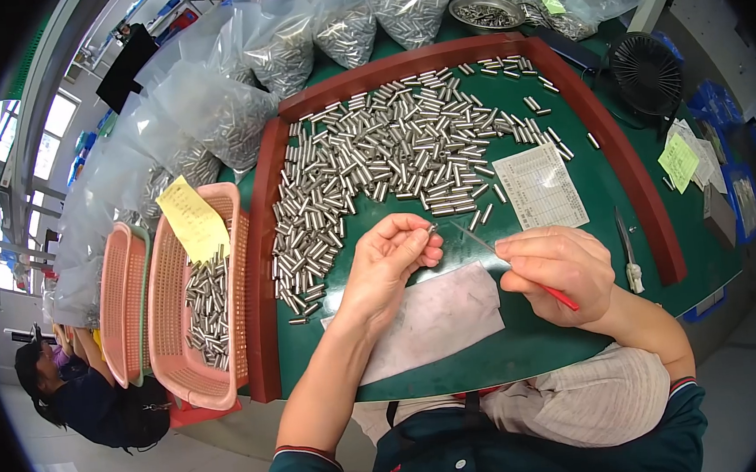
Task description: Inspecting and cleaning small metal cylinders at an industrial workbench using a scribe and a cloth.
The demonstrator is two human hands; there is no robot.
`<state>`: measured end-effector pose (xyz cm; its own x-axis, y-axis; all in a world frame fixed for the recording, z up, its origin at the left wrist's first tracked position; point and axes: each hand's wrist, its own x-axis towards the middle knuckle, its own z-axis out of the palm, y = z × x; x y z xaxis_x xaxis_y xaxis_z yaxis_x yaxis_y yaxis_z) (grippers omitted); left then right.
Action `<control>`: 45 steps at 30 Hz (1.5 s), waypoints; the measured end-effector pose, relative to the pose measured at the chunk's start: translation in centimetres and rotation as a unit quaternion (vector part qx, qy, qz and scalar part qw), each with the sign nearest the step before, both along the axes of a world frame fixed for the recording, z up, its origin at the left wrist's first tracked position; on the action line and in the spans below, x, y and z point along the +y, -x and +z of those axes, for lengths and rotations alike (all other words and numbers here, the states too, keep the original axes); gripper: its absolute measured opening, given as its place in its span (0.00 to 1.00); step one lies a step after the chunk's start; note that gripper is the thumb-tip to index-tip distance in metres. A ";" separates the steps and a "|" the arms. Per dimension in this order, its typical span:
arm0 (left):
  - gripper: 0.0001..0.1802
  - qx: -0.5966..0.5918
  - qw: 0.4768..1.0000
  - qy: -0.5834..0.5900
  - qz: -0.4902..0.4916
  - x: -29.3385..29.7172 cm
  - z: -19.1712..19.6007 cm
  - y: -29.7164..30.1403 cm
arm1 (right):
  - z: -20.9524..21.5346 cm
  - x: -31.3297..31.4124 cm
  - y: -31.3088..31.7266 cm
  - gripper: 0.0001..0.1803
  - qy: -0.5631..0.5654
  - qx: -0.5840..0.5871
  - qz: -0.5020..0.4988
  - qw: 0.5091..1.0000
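1. Head view: the left hand (pixel 386 259) pinches a small, shiny silver metal piece (pixel 433 228) between thumb and fingertips; mostly covered, its full shape cannot be told.
2. The right hand (pixel 567 265) has its fingers closed round a slim tool with a red handle and thin grey shaft (pixel 560 296), its tip near the piece; contact cannot be told.
3. The piece is above the green tabletop (pixel 542 340), between a pale, grey-smudged cloth (pixel 437 313) and a heap of smooth, silvery metal cylinders (pixel 381 156).
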<state>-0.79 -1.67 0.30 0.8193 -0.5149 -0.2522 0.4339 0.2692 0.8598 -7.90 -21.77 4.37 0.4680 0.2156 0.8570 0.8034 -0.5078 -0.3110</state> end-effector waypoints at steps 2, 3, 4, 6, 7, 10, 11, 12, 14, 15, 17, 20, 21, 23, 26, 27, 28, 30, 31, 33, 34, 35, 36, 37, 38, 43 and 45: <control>0.07 0.034 0.999 0.039 -0.014 0.1 -0.1 0.0 | -0.1 0.1 0.0 0.11 0.001 0.002 -0.002 1.000; 0.07 0.041 0.997 0.055 -0.028 0.2 -0.2 -0.1 | -0.1 0.1 0.0 0.11 0.001 0.003 -0.002 1.000; 0.07 0.048 0.996 0.070 -0.042 0.2 -0.2 0.0 | -0.1 0.1 -0.1 0.11 0.001 0.003 -0.002 1.000; 0.07 0.052 0.995 0.073 -0.047 0.2 -0.1 0.0 | -0.1 0.1 -0.1 0.11 -0.004 -0.006 -0.005 1.000; 0.07 0.056 0.994 0.077 -0.052 0.2 -0.1 0.0 | -0.1 0.1 -0.2 0.11 -0.004 -0.006 -0.005 1.000; 0.06 0.066 0.992 0.090 -0.067 0.3 -0.2 0.0 | -0.1 0.1 -0.1 0.11 -0.012 -0.007 0.019 1.000; 0.06 0.065 0.992 0.090 -0.067 0.2 -0.2 0.0 | -0.1 0.1 -0.1 0.11 -0.013 -0.007 0.019 1.000; 0.06 0.063 0.992 0.087 -0.070 0.1 -0.2 0.0 | -0.2 0.1 -0.1 0.12 -0.015 -0.007 0.019 1.000; 0.06 0.060 0.992 0.084 -0.074 0.1 -0.2 0.1 | -0.2 0.1 -0.2 0.13 -0.014 -0.013 0.017 1.000; 0.06 0.057 0.992 0.079 -0.074 0.0 -0.2 0.1 | -0.2 0.1 -0.3 0.15 -0.014 -0.017 0.016 1.000; 0.06 0.055 0.993 0.074 -0.075 0.0 -0.2 0.0 | -0.3 0.2 -0.3 0.14 -0.016 -0.017 0.015 1.000; 0.06 0.051 0.994 0.064 -0.078 0.1 -0.2 0.0 | -0.2 0.2 -0.4 0.14 -0.017 -0.014 0.016 1.000; 0.06 0.049 0.994 0.060 -0.080 0.1 -0.2 0.0 | -0.2 0.2 -0.3 0.14 -0.016 -0.011 0.016 1.000; 0.06 0.047 0.994 0.057 -0.082 0.1 -0.3 0.0 | -0.3 0.3 -0.4 0.14 -0.018 -0.011 0.016 1.000; 0.06 0.044 0.994 0.051 -0.081 0.1 -0.2 0.1 | -0.3 0.3 -0.4 0.14 -0.012 -0.011 0.015 1.000; 0.06 0.030 0.996 0.034 -0.073 0.1 -0.1 0.2 | -0.3 0.3 -0.4 0.14 -0.005 -0.012 0.015 1.000; 0.06 0.015 0.998 0.017 -0.065 0.1 0.0 0.2 | -0.4 0.4 -0.4 0.14 -0.005 -0.012 0.016 1.000; 0.06 -0.011 0.998 0.000 -0.059 0.1 0.0 0.2 | -0.4 0.7 -0.4 0.14 -0.012 0.013 0.021 1.000; 0.05 -0.038 0.998 -0.016 -0.052 0.1 -0.1 0.2 | -0.5 0.7 -0.4 0.14 -0.012 0.014 0.021 1.000; 0.05 -0.056 0.997 -0.030 -0.044 -0.2 0.0 0.3 | -0.9 0.7 -0.5 0.13 -0.047 0.049 0.007 0.998; 0.05 -0.074 0.996 -0.043 -0.036 -0.4 0.1 0.4 | -0.8 0.5 -0.4 0.13 -0.051 0.073 0.005 0.996; 0.05 -0.074 0.996 -0.044 -0.035 -0.4 0.2 0.5 | -0.5 0.4 -0.5 0.13 -0.052 0.074 0.007 0.996; 0.05 -0.079 0.995 -0.053 -0.012 -0.5 0.4 0.5 | -0.3 0.4 -0.5 0.12 -0.024 0.046 0.033 0.998; 0.05 -0.084 0.994 -0.062 0.010 -0.5 0.5 0.6 | -0.2 0.4 -0.5 0.12 0.004 0.019 0.058 0.998; 0.05 -0.084 0.994 -0.063 0.010 -0.6 0.6 0.6 | -0.4 0.3 -0.6 0.10 0.042 -0.021 0.055 0.997; 0.05 -0.096 0.990 -0.088 0.047 -0.8 0.9 1.0 | -0.4 0.4 -0.5 0.09 0.077 -0.042 0.068 0.994; 0.05 -0.119 0.985 -0.106 0.068 -1.1 1.0 1.2 | -0.2 0.2 -0.5 0.09 0.100 -0.031 0.082 0.991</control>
<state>-2.03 -2.75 1.25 0.9263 -0.3517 -0.1355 0.1861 0.1143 0.9759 -7.44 -21.56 4.19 0.3609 0.4523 0.8156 0.8946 -0.4149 -0.1658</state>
